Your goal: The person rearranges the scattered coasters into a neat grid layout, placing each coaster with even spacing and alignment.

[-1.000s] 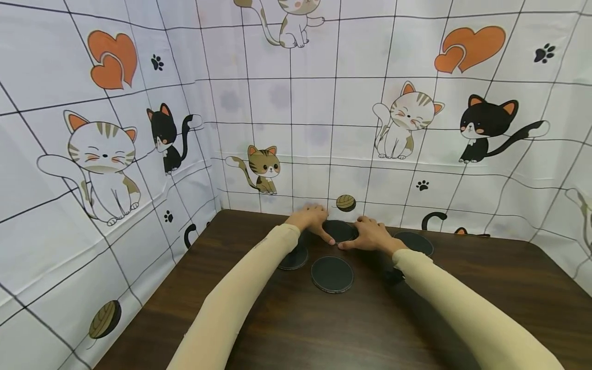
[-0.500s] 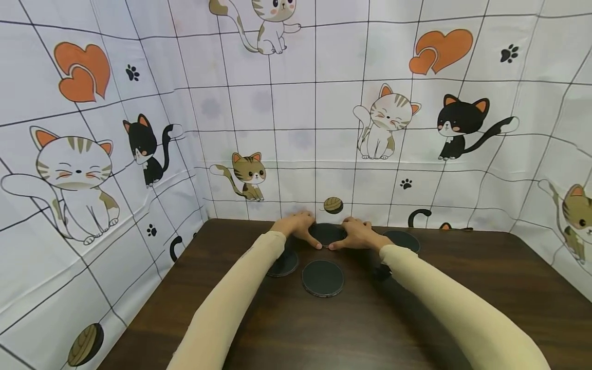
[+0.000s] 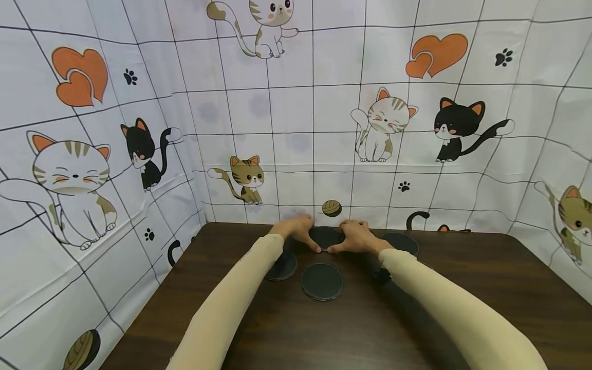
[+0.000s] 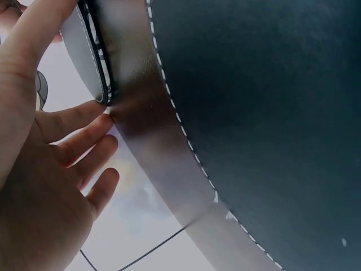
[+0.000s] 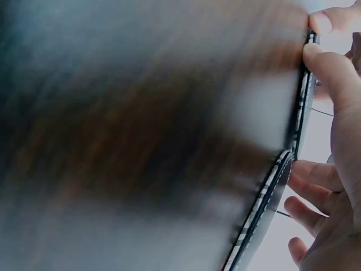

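Observation:
At the back edge of the table, my left hand (image 3: 297,229) and right hand (image 3: 356,237) hold a round dark coaster (image 3: 326,236) from either side. Both thumbs lie along its near rim, with the fingers around the sides. In the left wrist view, my left index finger touches the rim of this white-stitched coaster (image 4: 82,53), whose edge looks layered; whether several are stacked I cannot tell. The right wrist view shows my right thumb and fingers at the coaster's edge (image 5: 303,107), close to the other thumb.
Another coaster (image 3: 322,281) lies in front of the hands. One more coaster (image 3: 283,268) is partly under the left wrist, and another coaster (image 3: 401,241) sits right of the right hand. A dark item (image 3: 381,276) is mostly hidden by the right sleeve. A cat-print curtain (image 3: 296,154) borders the brown table (image 3: 342,334).
The head view has turned slightly to the right, shifting the scene left. Both hands stay at the back coaster; the right hand's fingers have drawn in a little closer around it.

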